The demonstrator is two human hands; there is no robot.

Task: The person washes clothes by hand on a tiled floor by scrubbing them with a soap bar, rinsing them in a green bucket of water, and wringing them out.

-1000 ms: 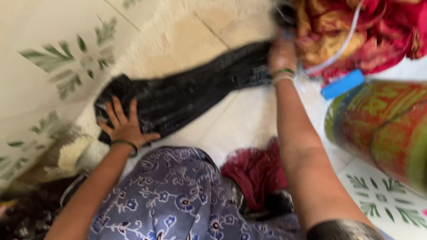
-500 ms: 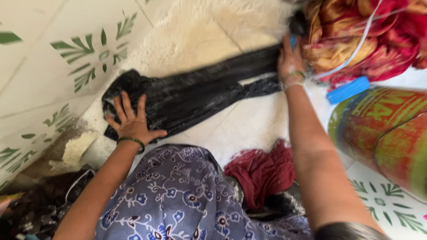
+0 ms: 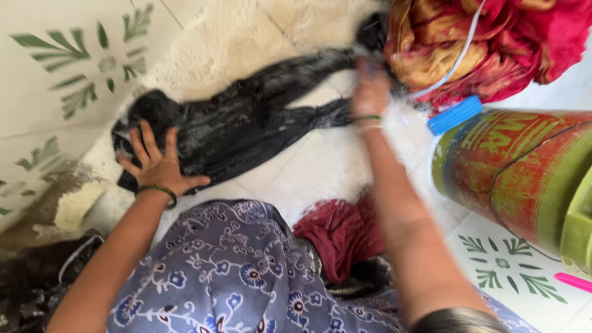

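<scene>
Left hand [image 3: 157, 165] flat, fingers spread, pinning the near-left end of a wet black soapy garment [image 3: 240, 120] on the tiled floor [image 3: 55, 92]. Right hand [image 3: 370, 92] blurred at the far end, grip unclear. Scrubbing stage, probably; red-gold cloth pile [image 3: 487, 43] beyond.

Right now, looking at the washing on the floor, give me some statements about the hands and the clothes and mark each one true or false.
1. The left hand lies flat, fingers spread, on the black garment. True.
2. The right hand holds the blue brush. False: the brush lies apart from it, beside the red and yellow cloth pile.
3. The black garment lies stretched over white suds. True.
4. The maroon cloth lies on top of the black garment. False: it lies bunched nearer the person, apart from it.
</scene>
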